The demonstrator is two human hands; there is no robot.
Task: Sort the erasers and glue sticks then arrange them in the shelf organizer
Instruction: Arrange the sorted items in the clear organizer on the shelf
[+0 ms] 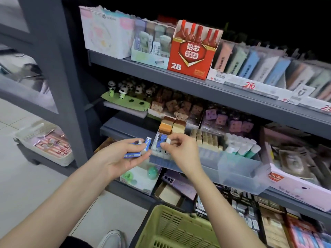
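Erasers [132, 154] in blue sleeves lie in your left hand [112, 159], fingers curled round them. Your right hand [182, 149] pinches 1 white-tipped eraser [168, 140] over the shelf organizer [238, 167], at its left compartment. You are mid-stocking, so next seat it upright beside those already there.

organizer [238, 169]: clear frosted plastic | shelf [179, 77]: matt grey metal | basket [172, 228]: green plastic, slotted

Colours noted, shelf front.
Erasers [133, 149] blue-and-white wrapped; layered erasers [171, 126] banded brown, orange, cream; glue sticks [240, 145] white, green-tipped; box [191, 58] red, gold trim; basket [168, 226] yellow-green, slotted.
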